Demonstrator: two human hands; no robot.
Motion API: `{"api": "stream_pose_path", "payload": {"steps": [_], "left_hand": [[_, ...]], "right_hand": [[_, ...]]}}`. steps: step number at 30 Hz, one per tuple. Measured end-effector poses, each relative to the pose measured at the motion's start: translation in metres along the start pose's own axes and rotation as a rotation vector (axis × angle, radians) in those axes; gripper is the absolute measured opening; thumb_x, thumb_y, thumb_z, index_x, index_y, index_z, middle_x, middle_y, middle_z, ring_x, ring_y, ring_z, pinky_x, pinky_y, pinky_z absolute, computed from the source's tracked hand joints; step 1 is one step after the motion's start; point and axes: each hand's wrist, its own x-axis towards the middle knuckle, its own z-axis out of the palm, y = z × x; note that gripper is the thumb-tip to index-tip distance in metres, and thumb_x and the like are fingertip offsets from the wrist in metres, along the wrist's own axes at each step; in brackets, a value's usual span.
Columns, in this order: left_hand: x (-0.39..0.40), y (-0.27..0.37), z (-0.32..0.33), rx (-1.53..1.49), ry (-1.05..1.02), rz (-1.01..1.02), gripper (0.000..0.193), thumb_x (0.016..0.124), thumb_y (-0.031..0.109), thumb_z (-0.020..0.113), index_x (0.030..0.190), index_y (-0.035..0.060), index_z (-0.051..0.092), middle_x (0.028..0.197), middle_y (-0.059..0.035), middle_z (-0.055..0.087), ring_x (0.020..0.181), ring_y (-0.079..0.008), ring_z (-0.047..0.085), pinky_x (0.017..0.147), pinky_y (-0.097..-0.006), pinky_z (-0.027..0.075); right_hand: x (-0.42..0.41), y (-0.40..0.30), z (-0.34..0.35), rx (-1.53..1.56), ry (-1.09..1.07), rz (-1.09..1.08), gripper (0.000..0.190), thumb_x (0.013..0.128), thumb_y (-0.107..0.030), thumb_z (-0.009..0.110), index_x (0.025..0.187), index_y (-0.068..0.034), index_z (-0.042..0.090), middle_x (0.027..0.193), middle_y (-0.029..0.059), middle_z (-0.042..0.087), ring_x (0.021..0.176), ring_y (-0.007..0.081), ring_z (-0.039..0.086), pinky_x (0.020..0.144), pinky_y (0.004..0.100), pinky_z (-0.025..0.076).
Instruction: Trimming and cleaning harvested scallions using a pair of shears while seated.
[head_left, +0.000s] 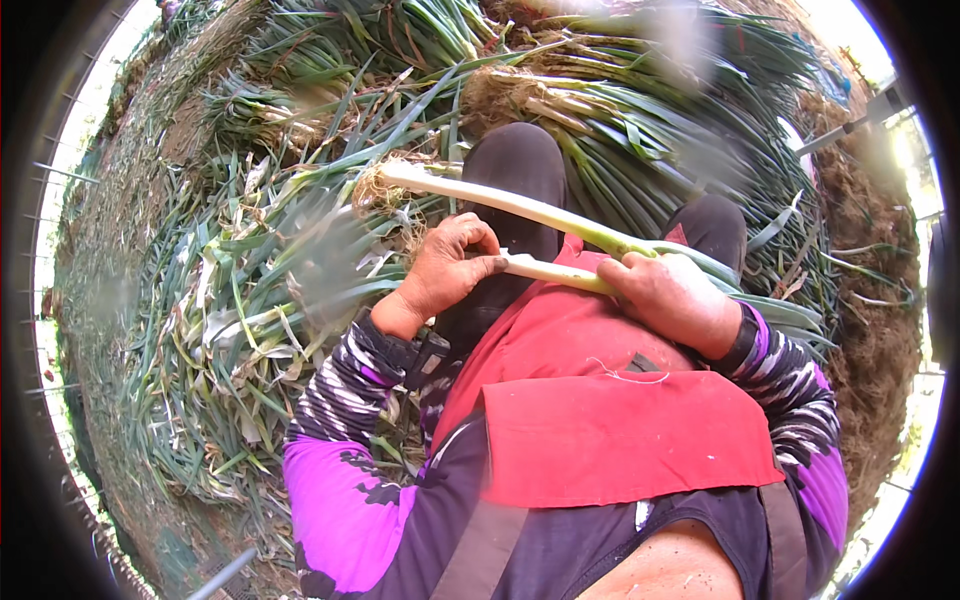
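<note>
My right hand (671, 300) is closed around two large green onions above the red apron on my lap. One long green onion (510, 204) slants up to the left across my knee, its brown roots still attached. Below it, a second, shorter-looking stalk (559, 274) points at my left hand (450, 259). The thumb and forefinger of that hand pinch the stalk's pale end; whether they grip the stalk itself or a strip of its skin is hard to tell. Green leaves (780, 311) trail out to the right behind my right hand.
Bundled green onions with roots (585, 112) lie beyond my knees, more bundles (315, 105) to the upper left. A heap of loose leaves and peelings (232, 322) covers the ground at left. Brown fibrous matter (874, 360) lies at right. A metal bar (844, 127) stands at upper right.
</note>
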Motion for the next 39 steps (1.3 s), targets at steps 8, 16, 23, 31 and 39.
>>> {"api": "stream_pose_path", "payload": {"steps": [8, 16, 23, 31, 39], "left_hand": [[-0.002, -0.035, -0.039, 1.154, 0.277, 0.242, 0.007, 0.085, 0.013, 0.066, 0.09, 0.0094, 0.063, 0.088, -0.0093, 0.06, 0.09, -0.0305, 0.061, 0.081, -0.0457, 0.042], [-0.068, -0.117, -0.147, 1.596, 0.383, -0.238, 0.023, 0.095, 0.028, 0.063, 0.087, 0.0081, 0.069, 0.086, -0.0121, 0.068, 0.086, -0.0334, 0.066, 0.079, -0.0448, 0.046], [-0.05, -0.088, -0.09, 0.499, 0.419, -0.433, 0.062, 0.1, 0.061, 0.058, 0.087, 0.0028, 0.076, 0.087, -0.0215, 0.072, 0.078, -0.0408, 0.068, 0.078, -0.0451, 0.052], [-0.015, -0.077, -0.077, 1.054, 0.3, 0.008, 0.014, 0.081, 0.022, 0.074, 0.084, 0.0081, 0.074, 0.097, -0.012, 0.072, 0.094, -0.0329, 0.07, 0.083, -0.0419, 0.055], [-0.108, -0.105, -0.188, 1.176, 0.221, -0.935, 0.048, 0.095, 0.038, 0.069, 0.122, -0.001, 0.063, 0.122, -0.0241, 0.062, 0.112, -0.0439, 0.065, 0.093, -0.0524, 0.053]], "right_hand": [[-0.004, -0.006, 0.0, -0.134, -0.037, 0.061, 0.008, 0.096, -0.014, 0.057, 0.101, -0.008, 0.058, 0.081, 0.0118, 0.063, 0.066, 0.0317, 0.07, 0.056, 0.0438, 0.057], [-0.008, 0.0, 0.004, -0.133, 0.06, -0.012, 0.008, 0.092, -0.012, 0.06, 0.099, -0.008, 0.057, 0.073, 0.0088, 0.065, 0.066, 0.029, 0.07, 0.057, 0.043, 0.056], [-0.009, 0.001, 0.006, -0.082, 0.059, 0.012, 0.013, 0.089, -0.014, 0.065, 0.095, -0.007, 0.057, 0.073, 0.0099, 0.061, 0.065, 0.0312, 0.067, 0.059, 0.0431, 0.054], [-0.009, 0.0, 0.011, -0.254, 0.074, -0.041, 0.01, 0.09, -0.016, 0.064, 0.093, -0.009, 0.057, 0.073, 0.0062, 0.062, 0.066, 0.0255, 0.067, 0.062, 0.0399, 0.054], [-0.018, 0.006, 0.004, -0.049, -0.042, 0.078, 0.011, 0.089, -0.015, 0.064, 0.093, -0.008, 0.057, 0.075, 0.0096, 0.066, 0.07, 0.0312, 0.069, 0.064, 0.0445, 0.054]]}}
